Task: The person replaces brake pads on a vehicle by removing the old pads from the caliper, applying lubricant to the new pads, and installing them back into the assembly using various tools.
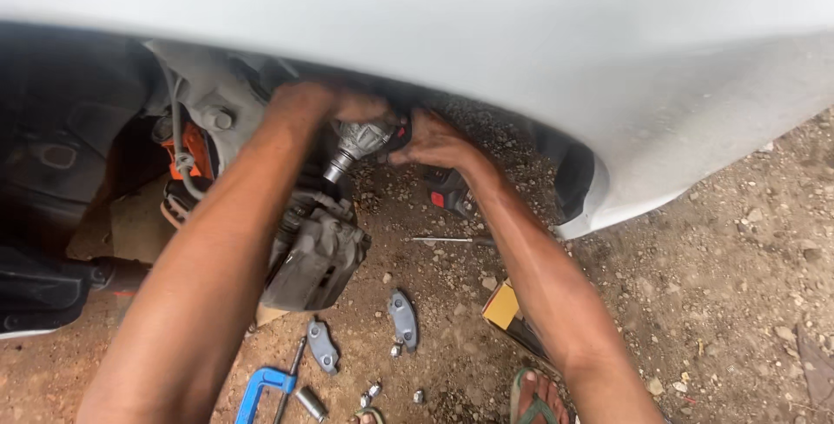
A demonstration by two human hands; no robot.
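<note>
Up in the wheel arch, the left hand (317,104) closes over the top of a ribbed, silvery metal power tool head (360,139) with a dark socket pointing down; the right hand (432,140) wraps its rear. Below hangs a grey cast brake caliper (314,259). Two flat grey brake pads (402,320) lie on the gravelly dirt ground (712,302).

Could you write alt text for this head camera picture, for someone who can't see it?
Two bare hands, left hand and right hand, grip a power tool inside a white car's wheel arch, above a hanging brake caliper. On the dirt ground below lie two brake pads, a blue clamp and small nuts.
</note>
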